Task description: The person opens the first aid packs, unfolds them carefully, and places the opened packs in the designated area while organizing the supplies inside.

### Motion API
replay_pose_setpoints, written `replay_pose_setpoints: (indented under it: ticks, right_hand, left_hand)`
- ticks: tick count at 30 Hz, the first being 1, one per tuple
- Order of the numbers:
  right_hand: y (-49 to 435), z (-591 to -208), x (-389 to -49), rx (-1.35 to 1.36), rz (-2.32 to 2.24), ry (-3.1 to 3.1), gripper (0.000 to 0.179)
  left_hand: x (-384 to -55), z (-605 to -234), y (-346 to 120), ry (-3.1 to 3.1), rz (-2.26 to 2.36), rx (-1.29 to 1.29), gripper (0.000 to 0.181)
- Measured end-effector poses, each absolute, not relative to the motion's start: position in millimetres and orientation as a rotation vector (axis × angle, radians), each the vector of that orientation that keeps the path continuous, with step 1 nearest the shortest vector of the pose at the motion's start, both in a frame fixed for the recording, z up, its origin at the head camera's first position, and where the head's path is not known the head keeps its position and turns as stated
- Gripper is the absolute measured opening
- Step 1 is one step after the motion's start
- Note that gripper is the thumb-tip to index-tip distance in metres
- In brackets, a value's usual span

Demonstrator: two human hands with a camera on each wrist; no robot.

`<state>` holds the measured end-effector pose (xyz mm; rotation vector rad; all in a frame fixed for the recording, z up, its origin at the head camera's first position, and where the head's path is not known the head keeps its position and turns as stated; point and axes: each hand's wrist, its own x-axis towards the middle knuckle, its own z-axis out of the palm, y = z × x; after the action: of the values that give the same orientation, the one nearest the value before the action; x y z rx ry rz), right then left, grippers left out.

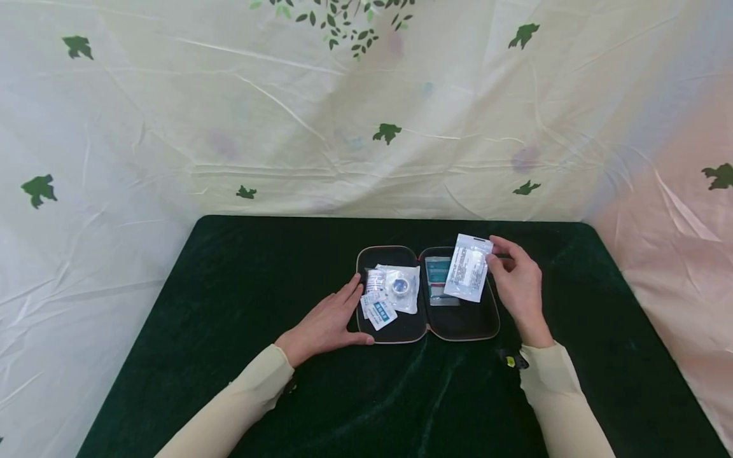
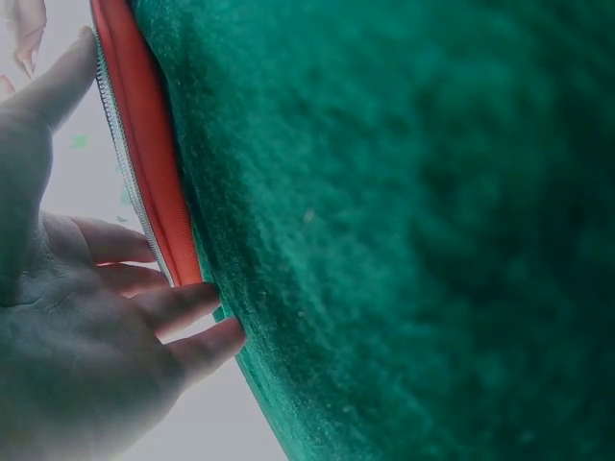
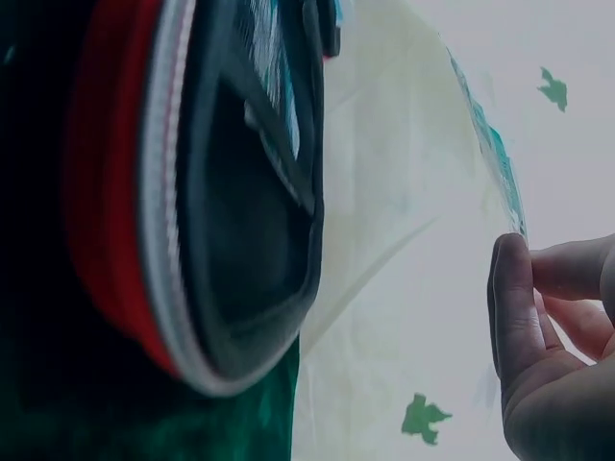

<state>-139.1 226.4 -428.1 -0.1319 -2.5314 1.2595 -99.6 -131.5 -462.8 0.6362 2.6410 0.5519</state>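
Observation:
An unzipped case (image 1: pixel 464 327) with a red shell (image 2: pixel 144 144) and black lining lies spread flat. My right hand (image 1: pixel 518 280) pinches a white printed sachet (image 1: pixel 468 267) by its right edge, above the case's right half. In the right wrist view, thumb and finger (image 3: pixel 519 298) meet at the sachet's edge (image 3: pixel 495 154). My left hand (image 1: pixel 326 321) rests against the case's left rim, fingers extended. Inside the left half are a clear packet with a blue-centred roll (image 1: pixel 400 286), a wrapped roll (image 1: pixel 375 280) and small white-and-blue sachets (image 1: pixel 380 312).
A teal-and-clear packet (image 1: pixel 438 273) sits in the case's right half, partly covered by the held sachet. Dark green velvet covers the table (image 1: pixel 258 267). Behind it hangs a pale curtain (image 1: pixel 286 127) with leaf and bird prints.

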Motion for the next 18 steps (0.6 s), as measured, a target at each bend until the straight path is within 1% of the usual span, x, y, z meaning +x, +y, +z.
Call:
replay_pose_setpoints:
  ticks: [18]
  right_hand:
    - [256.6,-428.6,-152.4,-0.155,1.152,-2.617,0.038]
  left_hand:
    - [-99.6,-463.4,-130.1,2.645,0.537,0.631,0.110]
